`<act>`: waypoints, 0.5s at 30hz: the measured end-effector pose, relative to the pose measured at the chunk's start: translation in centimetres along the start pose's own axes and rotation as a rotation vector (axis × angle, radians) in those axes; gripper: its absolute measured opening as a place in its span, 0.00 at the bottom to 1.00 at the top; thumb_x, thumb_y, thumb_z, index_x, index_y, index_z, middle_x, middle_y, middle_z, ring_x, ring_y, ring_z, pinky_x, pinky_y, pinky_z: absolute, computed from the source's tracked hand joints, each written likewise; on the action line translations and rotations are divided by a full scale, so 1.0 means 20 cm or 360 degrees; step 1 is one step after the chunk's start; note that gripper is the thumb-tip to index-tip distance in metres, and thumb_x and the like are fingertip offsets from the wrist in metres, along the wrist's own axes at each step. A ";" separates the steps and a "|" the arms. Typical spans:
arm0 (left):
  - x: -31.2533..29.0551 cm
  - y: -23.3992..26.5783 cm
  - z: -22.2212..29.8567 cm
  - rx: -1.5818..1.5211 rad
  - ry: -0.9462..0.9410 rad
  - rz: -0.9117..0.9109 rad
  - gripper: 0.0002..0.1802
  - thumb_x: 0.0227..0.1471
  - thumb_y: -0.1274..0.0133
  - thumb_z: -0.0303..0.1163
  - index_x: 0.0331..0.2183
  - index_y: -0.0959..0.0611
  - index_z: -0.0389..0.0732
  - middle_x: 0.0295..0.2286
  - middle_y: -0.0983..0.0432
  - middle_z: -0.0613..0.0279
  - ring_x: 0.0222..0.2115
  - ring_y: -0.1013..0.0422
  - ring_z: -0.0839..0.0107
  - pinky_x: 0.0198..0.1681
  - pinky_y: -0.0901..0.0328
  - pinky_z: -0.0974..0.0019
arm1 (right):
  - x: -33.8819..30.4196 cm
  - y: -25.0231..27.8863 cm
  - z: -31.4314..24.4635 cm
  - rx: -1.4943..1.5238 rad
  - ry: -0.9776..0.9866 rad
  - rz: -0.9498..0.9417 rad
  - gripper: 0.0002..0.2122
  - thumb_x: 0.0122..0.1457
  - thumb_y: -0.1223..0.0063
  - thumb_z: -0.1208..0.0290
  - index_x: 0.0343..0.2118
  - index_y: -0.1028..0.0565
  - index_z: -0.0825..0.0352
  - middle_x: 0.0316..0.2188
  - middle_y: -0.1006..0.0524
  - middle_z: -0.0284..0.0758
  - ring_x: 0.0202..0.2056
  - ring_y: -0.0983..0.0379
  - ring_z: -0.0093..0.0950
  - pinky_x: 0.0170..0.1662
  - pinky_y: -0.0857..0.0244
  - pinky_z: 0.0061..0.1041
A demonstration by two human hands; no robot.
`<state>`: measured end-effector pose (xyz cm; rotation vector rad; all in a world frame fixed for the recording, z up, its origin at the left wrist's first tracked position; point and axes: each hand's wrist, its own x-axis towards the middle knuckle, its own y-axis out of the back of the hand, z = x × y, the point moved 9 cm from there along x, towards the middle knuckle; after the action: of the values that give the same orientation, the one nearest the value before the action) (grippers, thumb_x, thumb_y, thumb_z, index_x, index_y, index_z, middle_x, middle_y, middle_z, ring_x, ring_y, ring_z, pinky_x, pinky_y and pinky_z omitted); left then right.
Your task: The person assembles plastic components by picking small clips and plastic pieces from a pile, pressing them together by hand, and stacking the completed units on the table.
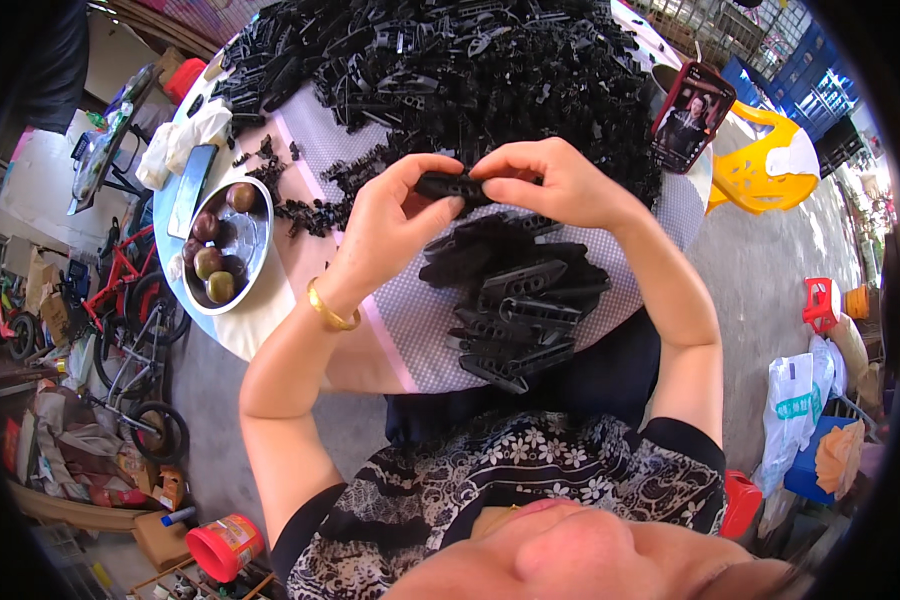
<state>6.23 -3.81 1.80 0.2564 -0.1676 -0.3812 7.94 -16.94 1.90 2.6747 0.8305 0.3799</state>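
Between my two hands, over the table, is a long black plastic part. My left hand pinches one end with thumb and fingers, a gold bangle on its wrist. At the other end my right hand grips with thumb and forefinger; what its fingertips cover is hidden. Just below my hands lies a loose stack of slotted black plastic parts, near the table edge. Beyond them a big heap of black plastic pieces covers the far half of the table. Small black clips are scattered left of my left hand.
On the table's left stand a white bowl of round dark fruit and a flat phone-like slab. A phone showing a person stands upright at the right edge, beside a yellow plastic chair. Bicycles stand at left, a red bucket lower left.
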 end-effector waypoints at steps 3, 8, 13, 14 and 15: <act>-0.07 -0.02 0.07 0.0391 -0.0062 -0.0129 0.19 0.47 0.45 0.25 0.43 0.26 0.36 0.33 0.24 0.64 0.32 0.30 0.79 0.32 0.35 0.76 | -0.11 -0.01 -0.02 -0.0287 0.0193 -0.0239 0.28 0.51 0.48 0.49 0.48 0.29 0.67 0.48 0.30 0.41 0.49 0.34 0.32 0.52 0.41 0.32; -0.20 -0.18 0.13 0.0968 -0.0364 -0.0669 0.46 0.32 0.33 0.39 0.53 0.35 0.40 0.46 0.36 0.47 0.45 0.34 0.54 0.47 0.37 0.59 | -0.32 -0.14 -0.06 -0.0709 0.0351 -0.0329 0.38 0.42 0.40 0.44 0.52 0.34 0.66 0.54 0.38 0.49 0.56 0.43 0.45 0.58 0.52 0.39; -0.29 -0.31 0.11 0.1196 -0.0350 -0.0877 0.59 0.24 0.30 0.37 0.57 0.44 0.40 0.47 0.44 0.40 0.46 0.41 0.41 0.51 0.41 0.53 | -0.40 -0.19 -0.12 -0.0961 0.0365 -0.0240 0.39 0.38 0.37 0.47 0.51 0.33 0.67 0.52 0.36 0.48 0.54 0.41 0.45 0.56 0.50 0.39; -0.31 -0.32 0.11 0.1198 -0.0349 -0.0879 0.59 0.24 0.30 0.37 0.57 0.44 0.40 0.47 0.44 0.40 0.46 0.41 0.41 0.51 0.41 0.53 | -0.42 -0.20 -0.14 -0.0964 0.0391 -0.0232 0.38 0.37 0.36 0.48 0.50 0.33 0.68 0.51 0.36 0.47 0.53 0.41 0.45 0.55 0.49 0.39; -0.33 -0.34 0.13 0.1121 -0.0386 -0.0859 0.58 0.24 0.30 0.36 0.57 0.44 0.40 0.47 0.44 0.40 0.46 0.40 0.41 0.50 0.41 0.52 | -0.46 -0.20 -0.15 -0.0947 0.0414 -0.0199 0.37 0.36 0.35 0.49 0.49 0.32 0.68 0.49 0.35 0.46 0.51 0.40 0.45 0.55 0.49 0.39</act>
<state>-2.66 -7.92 1.55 0.9618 -0.4757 -0.8869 -2.30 -18.52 1.76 2.0396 0.7945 0.8127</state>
